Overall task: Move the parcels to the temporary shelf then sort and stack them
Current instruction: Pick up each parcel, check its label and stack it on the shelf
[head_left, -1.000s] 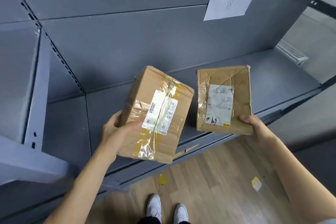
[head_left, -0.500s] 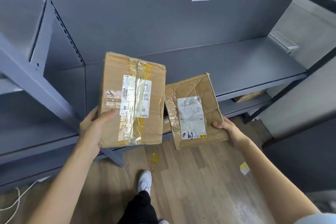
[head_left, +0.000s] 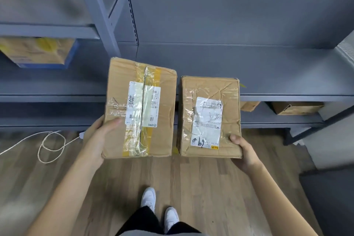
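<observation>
Hands: left hand gripped the taped parcel; right hand gripped the crumpled parcel. Both parcels were held side by side, apart, before the grey shelf.

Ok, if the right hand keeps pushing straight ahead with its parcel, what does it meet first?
Probably the grey shelf: the right hand points at it, and its parcel already overlaps the front edge. No other box shows on that stretch. Whether the parcel clears the edge is unclear.
</observation>
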The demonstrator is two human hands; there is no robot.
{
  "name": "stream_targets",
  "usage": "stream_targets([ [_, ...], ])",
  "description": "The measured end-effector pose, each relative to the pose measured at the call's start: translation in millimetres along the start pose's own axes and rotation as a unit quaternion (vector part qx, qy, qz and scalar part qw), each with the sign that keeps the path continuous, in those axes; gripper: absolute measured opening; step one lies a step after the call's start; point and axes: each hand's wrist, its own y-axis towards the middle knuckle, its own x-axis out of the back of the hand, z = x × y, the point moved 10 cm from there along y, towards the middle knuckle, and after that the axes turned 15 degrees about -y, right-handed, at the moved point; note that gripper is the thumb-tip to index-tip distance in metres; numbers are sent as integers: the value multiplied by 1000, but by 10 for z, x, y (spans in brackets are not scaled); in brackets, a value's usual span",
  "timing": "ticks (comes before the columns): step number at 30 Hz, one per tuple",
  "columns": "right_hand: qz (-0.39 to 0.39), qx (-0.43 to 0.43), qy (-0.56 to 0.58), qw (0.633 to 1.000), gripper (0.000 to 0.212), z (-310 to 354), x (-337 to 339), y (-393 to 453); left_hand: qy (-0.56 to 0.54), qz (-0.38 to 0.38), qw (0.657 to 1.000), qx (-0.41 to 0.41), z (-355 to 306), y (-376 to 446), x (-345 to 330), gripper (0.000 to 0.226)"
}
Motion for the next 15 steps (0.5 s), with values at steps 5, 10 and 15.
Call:
stream_targets([
  [5,48,10,6,999,100,103,-557,36,-30,-40,998,-25,-203,-162,530,26],
  [10,100,21,-14,995,97,169,-1165,36,-67,-69,995,-37,-339,-277,1035,18],
  [15,140,21,-20,990,73,111,-1841,11,-86,-65,993,-46,-594,-376,1561,33],
])
